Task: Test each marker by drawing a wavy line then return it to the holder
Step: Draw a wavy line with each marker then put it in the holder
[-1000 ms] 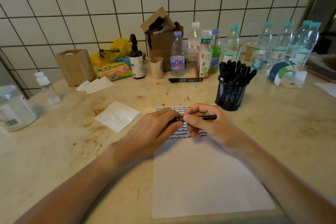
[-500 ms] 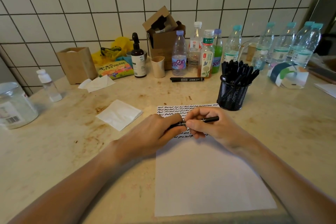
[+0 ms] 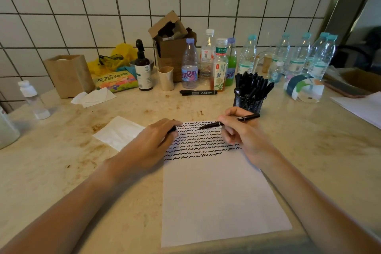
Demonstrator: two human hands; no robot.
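A white sheet of paper (image 3: 218,198) lies on the counter, its top part covered with rows of black wavy lines. My right hand (image 3: 241,134) grips an uncapped black marker (image 3: 245,118), tip pointing left just above the lines. At the sheet's left edge my left hand (image 3: 153,140) holds the black cap (image 3: 172,129), mostly hidden by my fingers. A black mesh holder (image 3: 248,102) full of several black markers stands just behind my right hand.
Two loose black markers (image 3: 199,92) lie behind the paper. Several bottles (image 3: 219,68), a cardboard box (image 3: 172,47), a cup (image 3: 166,78) and a tape roll (image 3: 303,88) line the tiled wall. A folded white napkin (image 3: 118,132) lies left of the sheet.
My hands have pulled apart: the cap came off the marker and stayed in my left hand, while my right hand moved right with the bare-tipped marker.
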